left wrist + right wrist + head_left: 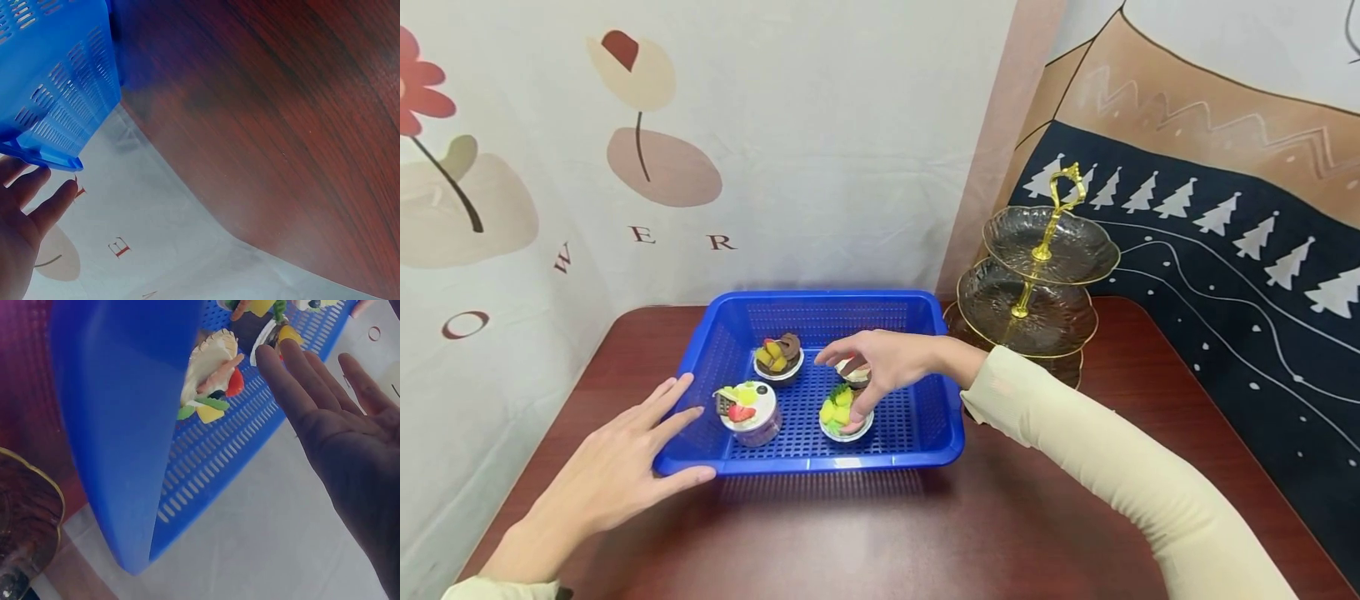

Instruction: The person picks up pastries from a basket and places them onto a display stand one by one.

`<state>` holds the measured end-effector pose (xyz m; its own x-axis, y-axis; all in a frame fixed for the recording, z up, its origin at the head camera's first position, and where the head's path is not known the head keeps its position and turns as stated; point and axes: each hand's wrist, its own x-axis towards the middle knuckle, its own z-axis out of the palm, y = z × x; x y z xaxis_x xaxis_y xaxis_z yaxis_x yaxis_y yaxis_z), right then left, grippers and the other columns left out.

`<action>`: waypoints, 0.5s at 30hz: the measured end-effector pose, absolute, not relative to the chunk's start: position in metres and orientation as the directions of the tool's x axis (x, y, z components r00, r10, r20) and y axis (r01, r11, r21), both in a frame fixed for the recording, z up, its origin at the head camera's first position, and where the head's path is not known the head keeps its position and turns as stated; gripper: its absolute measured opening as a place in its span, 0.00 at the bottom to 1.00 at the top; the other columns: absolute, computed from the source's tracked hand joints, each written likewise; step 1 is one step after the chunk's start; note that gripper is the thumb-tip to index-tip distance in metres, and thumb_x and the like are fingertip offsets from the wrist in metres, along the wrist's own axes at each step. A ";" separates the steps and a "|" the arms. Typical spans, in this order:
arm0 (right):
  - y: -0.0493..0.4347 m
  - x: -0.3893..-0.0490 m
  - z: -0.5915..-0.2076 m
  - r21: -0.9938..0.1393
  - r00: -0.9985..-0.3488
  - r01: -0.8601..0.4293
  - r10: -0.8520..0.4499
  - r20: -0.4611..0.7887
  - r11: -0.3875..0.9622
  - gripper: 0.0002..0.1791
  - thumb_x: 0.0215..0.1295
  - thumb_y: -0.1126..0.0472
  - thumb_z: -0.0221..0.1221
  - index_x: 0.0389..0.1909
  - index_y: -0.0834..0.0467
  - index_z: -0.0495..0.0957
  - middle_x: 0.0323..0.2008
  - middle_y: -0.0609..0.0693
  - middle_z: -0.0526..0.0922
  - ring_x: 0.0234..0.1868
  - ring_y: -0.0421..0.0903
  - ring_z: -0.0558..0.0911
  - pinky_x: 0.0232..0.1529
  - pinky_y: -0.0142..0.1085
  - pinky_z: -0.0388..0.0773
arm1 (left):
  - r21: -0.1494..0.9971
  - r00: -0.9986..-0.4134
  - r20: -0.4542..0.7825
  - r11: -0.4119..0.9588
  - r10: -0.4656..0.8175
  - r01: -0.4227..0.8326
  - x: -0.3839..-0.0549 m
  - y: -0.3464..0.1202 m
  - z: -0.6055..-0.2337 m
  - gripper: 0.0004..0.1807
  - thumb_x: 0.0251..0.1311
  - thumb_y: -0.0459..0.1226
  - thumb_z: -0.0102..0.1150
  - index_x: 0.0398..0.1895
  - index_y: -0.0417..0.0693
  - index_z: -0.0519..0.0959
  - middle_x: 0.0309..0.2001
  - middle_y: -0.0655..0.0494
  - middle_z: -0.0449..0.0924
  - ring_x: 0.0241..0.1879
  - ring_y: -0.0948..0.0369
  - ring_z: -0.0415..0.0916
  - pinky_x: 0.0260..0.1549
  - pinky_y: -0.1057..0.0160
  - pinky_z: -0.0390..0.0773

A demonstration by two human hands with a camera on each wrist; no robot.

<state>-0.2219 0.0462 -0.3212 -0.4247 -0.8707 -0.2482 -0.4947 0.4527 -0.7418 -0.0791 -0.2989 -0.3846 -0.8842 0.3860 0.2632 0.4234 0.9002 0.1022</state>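
Inside a blue plastic basket (820,464) sit several small decorated cakes. My right hand (895,360) hangs over the basket's right half with fingers extended, its thumb overlapping the cupcake with yellow fruit (835,411). Partly hidden under those fingers is a cream-topped cupcake (856,377), whose red and green toppings show in the right wrist view. Nearer the left side are a round white cake (752,412) with strawberry and a chocolate cupcake (779,358) with yellow fruit. My left hand (613,462), fingers spread, is at the basket's left rim; the left wrist view shows its fingertips (65,190) right by that rim.
A tiered stand (1028,337) of dark clear plates with gold edges and a gold handle stands right of the basket. Everything rests on a reddish-brown wooden table (880,533). Printed cloths (820,167) hang behind the table.
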 end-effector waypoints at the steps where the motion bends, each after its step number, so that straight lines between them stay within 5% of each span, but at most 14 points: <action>1: 0.045 -0.222 -0.322 -0.739 -0.423 -0.494 -0.869 -0.256 0.458 0.45 0.50 0.60 0.76 0.70 0.56 0.66 0.66 0.51 0.73 0.65 0.48 0.74 0.66 0.43 0.69 | 0.103 -0.885 0.262 0.900 0.385 0.422 -0.079 -0.299 -0.385 0.44 0.48 0.66 0.67 0.60 0.44 0.80 0.74 0.47 0.60 0.73 0.48 0.56 0.52 0.38 0.72; 15: 0.034 -0.221 -0.328 -0.677 -0.392 -0.504 -0.840 -0.375 0.537 0.46 0.52 0.58 0.76 0.72 0.53 0.65 0.70 0.56 0.68 0.69 0.54 0.70 0.65 0.40 0.69 | 0.110 -0.886 0.268 0.901 0.380 0.420 -0.079 -0.299 -0.387 0.43 0.48 0.66 0.67 0.59 0.44 0.80 0.74 0.48 0.61 0.74 0.49 0.55 0.50 0.37 0.72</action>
